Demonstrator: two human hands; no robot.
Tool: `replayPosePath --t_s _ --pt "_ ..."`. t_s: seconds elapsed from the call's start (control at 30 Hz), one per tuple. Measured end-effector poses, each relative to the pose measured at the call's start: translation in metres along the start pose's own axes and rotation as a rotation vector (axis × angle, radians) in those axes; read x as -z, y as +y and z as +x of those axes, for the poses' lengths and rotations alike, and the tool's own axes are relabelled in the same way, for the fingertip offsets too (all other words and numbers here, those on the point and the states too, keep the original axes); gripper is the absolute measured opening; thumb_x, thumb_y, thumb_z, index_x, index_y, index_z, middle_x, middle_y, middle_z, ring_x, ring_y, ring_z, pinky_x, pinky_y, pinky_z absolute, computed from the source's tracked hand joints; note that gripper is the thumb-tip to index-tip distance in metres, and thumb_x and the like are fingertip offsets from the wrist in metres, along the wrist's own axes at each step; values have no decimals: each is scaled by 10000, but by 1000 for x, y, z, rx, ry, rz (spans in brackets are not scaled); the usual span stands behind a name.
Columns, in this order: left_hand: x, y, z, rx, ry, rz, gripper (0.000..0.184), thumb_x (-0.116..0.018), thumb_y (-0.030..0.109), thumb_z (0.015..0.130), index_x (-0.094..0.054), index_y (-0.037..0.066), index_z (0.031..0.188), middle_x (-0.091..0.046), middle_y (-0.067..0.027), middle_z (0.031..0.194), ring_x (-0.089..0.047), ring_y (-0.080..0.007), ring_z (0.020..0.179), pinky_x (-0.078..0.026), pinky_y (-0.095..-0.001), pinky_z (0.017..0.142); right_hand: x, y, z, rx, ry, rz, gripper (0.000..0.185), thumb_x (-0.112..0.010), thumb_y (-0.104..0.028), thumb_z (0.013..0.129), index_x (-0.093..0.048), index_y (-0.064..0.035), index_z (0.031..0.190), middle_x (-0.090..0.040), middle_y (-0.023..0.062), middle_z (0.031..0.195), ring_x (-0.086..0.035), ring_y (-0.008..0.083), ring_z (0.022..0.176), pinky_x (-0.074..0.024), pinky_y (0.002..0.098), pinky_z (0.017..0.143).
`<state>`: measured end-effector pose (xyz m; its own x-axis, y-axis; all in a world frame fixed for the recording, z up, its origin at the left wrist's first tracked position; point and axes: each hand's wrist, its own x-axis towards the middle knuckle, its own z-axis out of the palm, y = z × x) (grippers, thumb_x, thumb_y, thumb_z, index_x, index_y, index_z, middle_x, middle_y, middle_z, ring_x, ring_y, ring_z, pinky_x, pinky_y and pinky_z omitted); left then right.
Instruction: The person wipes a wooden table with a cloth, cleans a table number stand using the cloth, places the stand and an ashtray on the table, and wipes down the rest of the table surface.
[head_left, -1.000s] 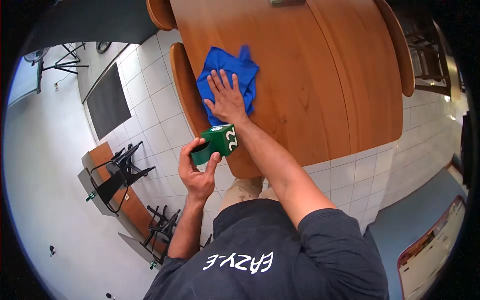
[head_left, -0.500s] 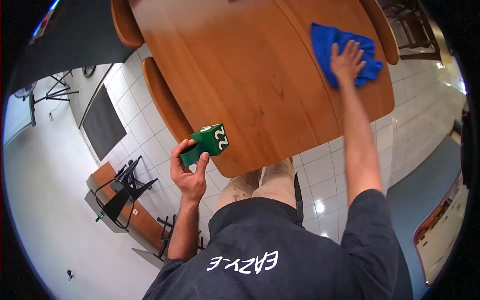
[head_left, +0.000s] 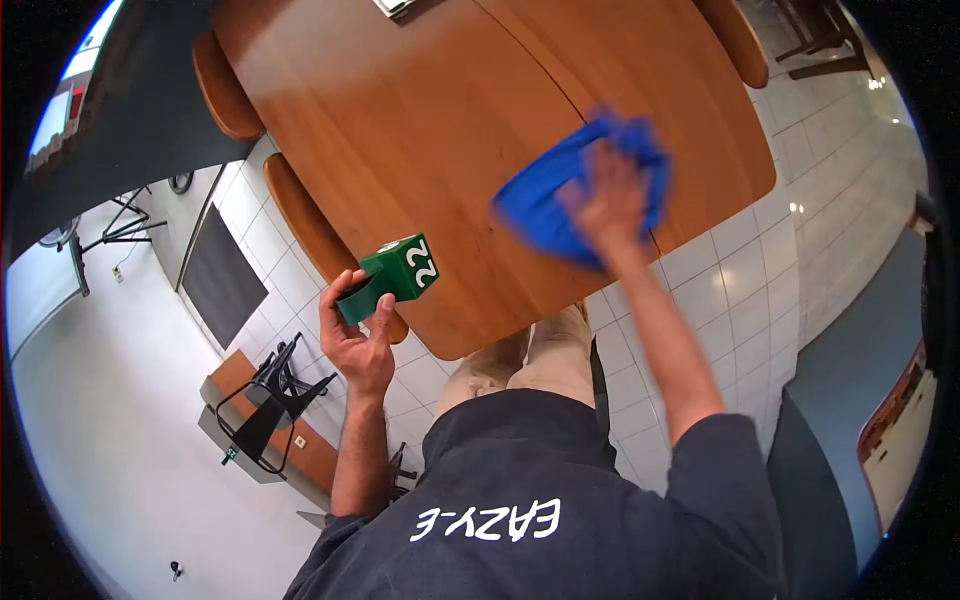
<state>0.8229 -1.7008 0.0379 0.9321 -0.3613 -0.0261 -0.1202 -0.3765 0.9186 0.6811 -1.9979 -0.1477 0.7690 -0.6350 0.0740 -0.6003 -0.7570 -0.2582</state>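
My left hand (head_left: 355, 335) is closed around the loop handle of a green table number block (head_left: 408, 268) marked with a white 22. The block is held up near the table's left front corner. My right hand (head_left: 612, 195) lies flat with its fingers apart on a blue cloth (head_left: 545, 205), pressing it against the wooden table (head_left: 400, 130). Motion blurs both that hand and the cloth, which is partly bunched beside the fingers.
Brown chair backs (head_left: 300, 215) line the table's left side, and another chair (head_left: 735, 40) is at the far right. A white object (head_left: 393, 7) rests at the table's far edge. Black chair frames (head_left: 265, 405) stand farther left on the tiled floor.
My right hand has swept the blue cloth left and toward me, from near the table's right edge. The left hand still holds the green block. The view has shifted slightly.
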Motion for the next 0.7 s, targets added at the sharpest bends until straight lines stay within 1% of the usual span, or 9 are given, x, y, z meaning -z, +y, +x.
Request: replayPosePath --t_s 0.1,0.2,0.27,0.37,0.43,0.5,0.53,0.6,0.7 --pt "-8 0 -5 -1 -27 28 494 -742 7 832 -520 6 1273 -595 -111 1192 -576 -199 1111 -466 -322 977 7 164 64 -303 182 -301 682 -421 -553 961 -366 -124 1487 -298 141 1567 -272 389 1436 -222 619 1119" --pt "-19 6 -7 10 -26 3 481 -743 13 835 -526 5 1265 -595 -110 1188 -574 -194 1111 -467 -322 978 -1 188 57 -412 206 -346 687 -398 -533 974 -336 -98 1502 -260 138 1585 -239 383 1452 -184 602 1141" --pt "-32 16 -5 61 -32 -51 484 -742 12 837 -523 3 1268 -593 -109 1190 -571 -193 1114 -465 -322 981 -8 127 40 -343 281 -210 692 -408 -493 973 -323 -55 1502 -254 144 1588 -201 380 1467 -115 582 1167" --pt "-47 23 0 59 -60 -54 492 -737 6 840 -512 -1 1278 -588 -106 1197 -566 -193 1118 -462 -324 985 10 -27 -27 -129 -103 28 733 -520 -402 888 -299 -69 1502 -216 174 1587 -212 388 1455 -127 596 1164" --pt "-58 29 4 3 -88 -13 499 -733 1 843 -504 -3 1285 -586 -105 1201 -563 -194 1120 -461 -326 987 0 -102 -91 124 -328 219 747 -534 -474 871 -333 -113 1494 -245 143 1574 -216 363 1454 -199 585 1146" --pt "-73 40 8 -12 -87 -90 499 -732 0 843 -503 -4 1287 -585 -104 1200 -563 -195 1119 -456 -322 990 -15 -119 -134 288 -341 376 783 -541 -541 851 -343 -140 1494 -259 118 1577 -276 360 1430 -230 578 1134" --pt "-81 43 10 -14 -89 -93 499 -732 0 843 -503 -4 1287 -585 -104 1200 -563 -195 1119 -456 -322 990 -9 -101 -121 286 -338 374 783 -541 -541 851 -343 -140 1494 -259 118 1577 -276 360 1430 -230 578 1134" --pt "-86 49 10 -17 -81 -79 493 -738 -1 835 -517 -2 1275 -593 -106 1189 -566 -193 1117 -453 -325 993 9 -37 -83 -114 -489 371 794 -550 -567 845 -354 -152 1492 -293 103 1571 -345 344 1399 -246 569 1129" --pt "-94 47 10 -47 -115 -19 494 -743 -6 826 -525 2 1269 -598 -106 1181 -570 -193 1116 -450 -328 996 35 110 4 -321 29 -13 794 -474 -598 903 -326 -98 1502 -286 142 1573 -314 354 1419 -215 587 1135"
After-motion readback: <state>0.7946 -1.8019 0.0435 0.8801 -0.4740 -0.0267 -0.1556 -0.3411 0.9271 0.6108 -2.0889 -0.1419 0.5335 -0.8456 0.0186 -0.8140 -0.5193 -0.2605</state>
